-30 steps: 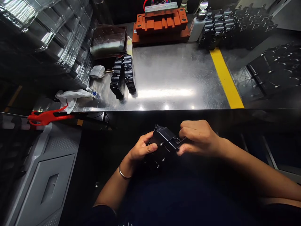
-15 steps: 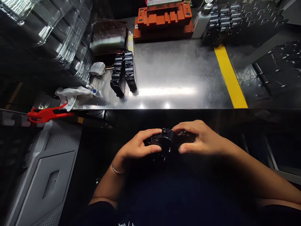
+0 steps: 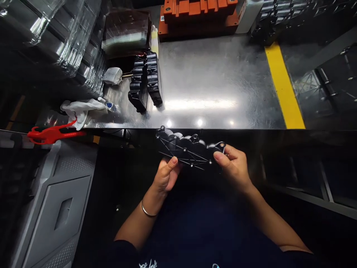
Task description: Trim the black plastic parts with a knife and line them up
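Between my two hands, in front of the bench edge, is a black molded plastic part with a ribbed face, small metal-looking pins and rounded lobes along its top. My left hand grips its lower left edge, the thumb on the ribbed face and the fingers behind. My right hand pinches the right end beside a lug with a hole. Two similar black parts stand on edge side by side on the bench.
The metal bench carries an orange fixture at the back and a yellow tape strip at right. Red-handled scissors and a white cloth lie at the left edge. Wrapped stacks rise at far left; a grey bin stands below.
The black part has turned so its ribbed face shows broadside, and it has risen toward the bench edge. My left hand has shifted under its lower edge; my right hand holds its right end.
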### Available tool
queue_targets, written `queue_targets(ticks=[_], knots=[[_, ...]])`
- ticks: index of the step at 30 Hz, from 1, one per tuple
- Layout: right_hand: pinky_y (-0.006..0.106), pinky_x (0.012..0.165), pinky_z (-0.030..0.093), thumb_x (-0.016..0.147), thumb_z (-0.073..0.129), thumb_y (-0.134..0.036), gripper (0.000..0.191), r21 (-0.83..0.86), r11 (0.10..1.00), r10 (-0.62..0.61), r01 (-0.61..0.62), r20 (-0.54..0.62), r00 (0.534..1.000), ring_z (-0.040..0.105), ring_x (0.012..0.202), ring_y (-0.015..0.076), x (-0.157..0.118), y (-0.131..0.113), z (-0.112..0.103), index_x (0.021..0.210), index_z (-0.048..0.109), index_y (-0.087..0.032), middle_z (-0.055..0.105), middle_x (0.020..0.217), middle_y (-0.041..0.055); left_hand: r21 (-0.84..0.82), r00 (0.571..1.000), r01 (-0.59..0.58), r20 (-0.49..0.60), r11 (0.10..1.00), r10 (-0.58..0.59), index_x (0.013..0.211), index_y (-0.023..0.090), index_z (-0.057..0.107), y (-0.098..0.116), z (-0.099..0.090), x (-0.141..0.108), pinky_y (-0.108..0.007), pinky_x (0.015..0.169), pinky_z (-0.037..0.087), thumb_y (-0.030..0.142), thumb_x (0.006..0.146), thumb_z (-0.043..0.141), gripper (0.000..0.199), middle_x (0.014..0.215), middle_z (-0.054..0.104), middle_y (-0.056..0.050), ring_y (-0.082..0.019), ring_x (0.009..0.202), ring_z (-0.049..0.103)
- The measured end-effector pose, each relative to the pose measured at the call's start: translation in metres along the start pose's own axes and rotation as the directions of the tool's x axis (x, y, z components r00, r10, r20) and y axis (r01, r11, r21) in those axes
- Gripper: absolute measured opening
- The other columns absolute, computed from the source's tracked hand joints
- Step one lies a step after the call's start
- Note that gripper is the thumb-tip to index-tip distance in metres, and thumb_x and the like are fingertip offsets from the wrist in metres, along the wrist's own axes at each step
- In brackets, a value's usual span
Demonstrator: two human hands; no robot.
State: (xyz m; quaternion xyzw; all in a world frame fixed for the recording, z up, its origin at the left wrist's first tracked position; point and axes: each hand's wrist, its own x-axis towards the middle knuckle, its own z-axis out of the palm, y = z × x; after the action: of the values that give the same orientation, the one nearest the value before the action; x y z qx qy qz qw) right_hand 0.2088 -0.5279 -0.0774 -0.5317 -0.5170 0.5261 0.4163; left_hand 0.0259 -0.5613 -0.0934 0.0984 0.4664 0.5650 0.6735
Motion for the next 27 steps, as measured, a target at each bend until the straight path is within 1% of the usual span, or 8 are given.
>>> queue_targets(ticks=[2,5,9,11,15,18,24,27], knots=[[0.021,0.048,0.035,0.073,0.069,-0.057,0.043,0.06,0.998,0.029,-0.035,0.1,0.995,0.043,0.053,0.008,-0.001,0.002,0.012,0.073,0.06,-0.014,0.05,0.061,-0.0011,-0.107,0.995,0.099,0.002,0.989,-0.099,0.102,0.013,0.068,-0.001,0.005,-0.002,-0.043,0.102,0.046,0.035,0.06,0.086,0.05,0.105,0.071,-0.01,-0.03,0.113,0.061],[0.018,0.042,0.03,0.077,0.065,-0.058,0.043,0.352,0.935,0.014,-0.05,0.103,0.995,0.039,0.047,0.0047,0.005,0.001,0.015,0.078,0.059,-0.016,0.05,0.064,-0.0022,-0.213,0.988,0.097,-0.096,0.972,-0.12,0.09,0.014,0.072,0.003,0.009,-0.005,-0.041,0.1,0.049,0.035,0.058,0.085,0.04,0.091,0.074,-0.005,-0.027,0.097,0.068],[0.015,0.033,0.015,0.088,0.052,-0.049,0.04,0.743,0.635,0.038,-0.212,0.244,0.969,0.017,0.037,0.0021,0.016,-0.005,-0.002,0.066,0.04,-0.018,0.028,0.055,-0.0075,-0.27,0.977,0.151,-0.103,0.951,-0.185,0.085,0.014,0.073,0.01,0.008,-0.007,-0.04,0.095,0.053,0.034,0.064,0.081,0.03,0.086,0.075,-0.004,-0.023,0.083,0.071],[0.014,0.03,0.009,0.09,0.049,-0.046,0.042,0.814,0.496,0.023,-0.301,0.334,0.942,0.008,0.036,0.002,0.02,-0.007,-0.009,0.064,0.029,-0.019,0.02,0.052,-0.0086,-0.283,0.974,0.164,-0.104,0.945,-0.2,0.084,0.014,0.073,0.011,0.007,-0.008,-0.039,0.094,0.054,0.031,0.067,0.078,0.024,0.084,0.075,-0.004,-0.022,0.08,0.071],[0.012,0.028,0.006,0.089,0.047,-0.041,0.042,0.888,0.32,0.005,-0.331,0.348,0.937,0.003,0.035,0.0013,0.02,-0.006,-0.008,0.065,0.02,-0.02,0.018,0.051,-0.0097,-0.326,0.963,0.199,-0.111,0.924,-0.246,0.083,0.015,0.073,0.007,0.009,-0.009,-0.037,0.093,0.055,0.026,0.066,0.079,0.022,0.082,0.075,-0.004,-0.021,0.077,0.071],[0.012,0.029,0.008,0.088,0.049,-0.04,0.041,0.888,0.305,-0.012,-0.343,0.364,0.931,0.004,0.035,0.0015,0.019,-0.006,-0.004,0.065,0.021,-0.02,0.019,0.051,-0.0095,-0.324,0.956,0.22,-0.115,0.92,-0.269,0.082,0.014,0.073,0.006,0.009,-0.01,-0.036,0.092,0.055,0.024,0.065,0.08,0.021,0.083,0.075,-0.004,-0.02,0.078,0.071],[0.015,0.03,0.009,0.084,0.05,-0.047,0.046,0.829,0.45,0.055,-0.331,0.344,0.937,0.002,0.035,0.0031,0.016,-0.005,-0.005,0.066,0.018,-0.021,0.016,0.051,-0.0094,-0.295,0.962,0.23,-0.074,0.927,-0.262,0.082,0.015,0.072,0.006,0.003,-0.01,-0.035,0.09,0.056,0.023,0.067,0.079,0.019,0.082,0.075,-0.004,-0.02,0.079,0.072],[0.015,0.03,0.008,0.082,0.051,-0.049,0.048,0.823,0.468,0.081,-0.322,0.323,0.943,0.001,0.034,0.0028,0.015,-0.004,-0.004,0.066,0.016,-0.021,0.014,0.05,-0.0098,-0.295,0.961,0.237,-0.066,0.926,-0.267,0.081,0.014,0.073,0.005,0.004,-0.01,-0.036,0.093,0.055,0.022,0.065,0.08,0.019,0.08,0.075,-0.003,-0.02,0.076,0.072]])
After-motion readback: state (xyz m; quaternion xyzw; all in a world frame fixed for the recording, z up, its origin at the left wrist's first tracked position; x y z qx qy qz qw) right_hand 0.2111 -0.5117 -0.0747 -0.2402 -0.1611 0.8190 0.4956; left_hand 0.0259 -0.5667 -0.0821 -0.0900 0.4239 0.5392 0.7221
